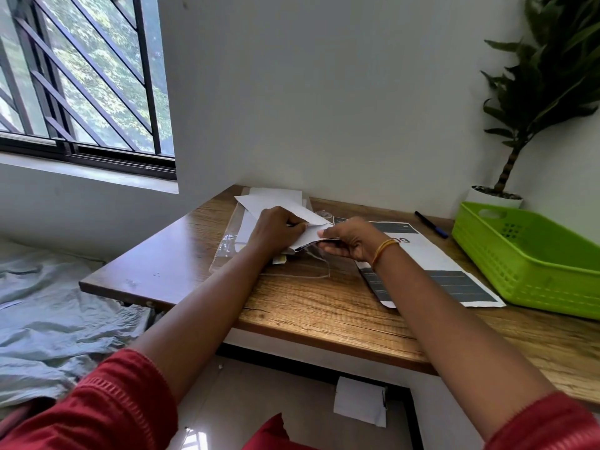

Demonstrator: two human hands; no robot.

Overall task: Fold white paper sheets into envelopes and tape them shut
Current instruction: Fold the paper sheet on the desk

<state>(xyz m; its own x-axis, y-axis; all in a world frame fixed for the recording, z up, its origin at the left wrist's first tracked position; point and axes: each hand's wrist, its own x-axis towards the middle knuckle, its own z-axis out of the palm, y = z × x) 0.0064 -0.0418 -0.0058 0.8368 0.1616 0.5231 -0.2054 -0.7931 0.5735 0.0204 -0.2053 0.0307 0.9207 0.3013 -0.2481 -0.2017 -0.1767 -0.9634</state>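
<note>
**Folding at the far edge**

My left hand (276, 230) presses curled fingers on the white paper sheet (310, 233); my right hand (352, 243) pinches its near corner. It lies over the paper stack (276, 193) by the tabletop's (308, 306) far-left corner.

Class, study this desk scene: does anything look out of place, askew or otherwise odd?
Yes. A white paper piece lies on the floor under the wooden table, away from the paper stack at the table's far edge. The printed sheet also lies askew to the table edge. Both hands hold the paper being folded.
</note>
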